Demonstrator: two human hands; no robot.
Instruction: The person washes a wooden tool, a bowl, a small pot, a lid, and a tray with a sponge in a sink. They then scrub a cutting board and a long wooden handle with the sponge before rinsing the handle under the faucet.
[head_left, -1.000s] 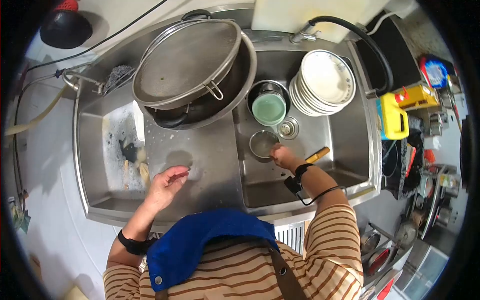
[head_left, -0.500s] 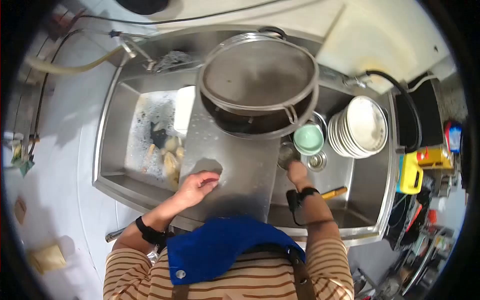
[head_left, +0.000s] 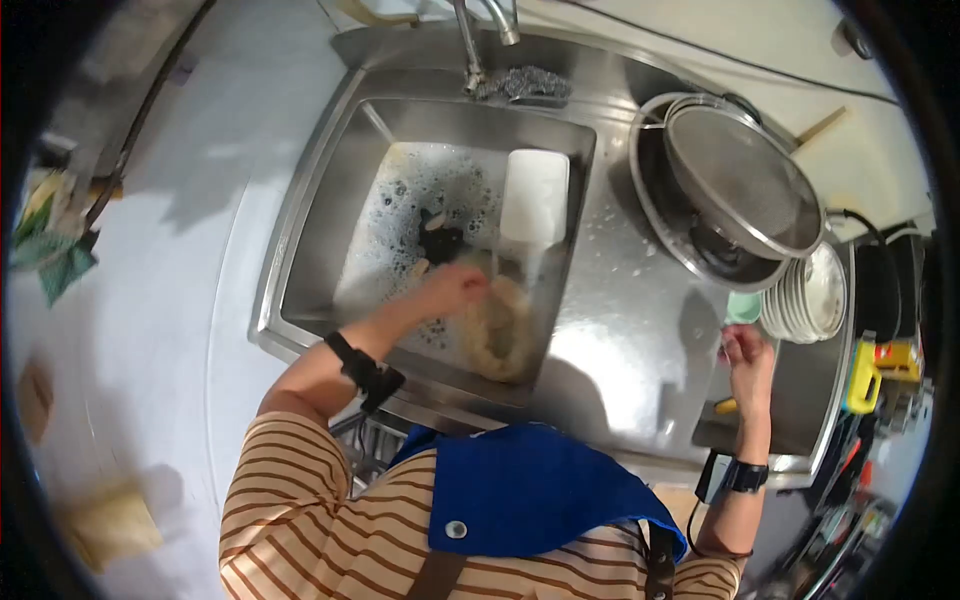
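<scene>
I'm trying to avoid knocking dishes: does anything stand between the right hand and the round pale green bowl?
Nothing visible does: the round pale green bowl shows just beyond the right hand. The stack of round white dishes stands to its right and the wide grey metal pan on its far side, neither between.

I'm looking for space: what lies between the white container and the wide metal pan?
The sink's wall, then bare steel counter, shown in the head view.
</scene>
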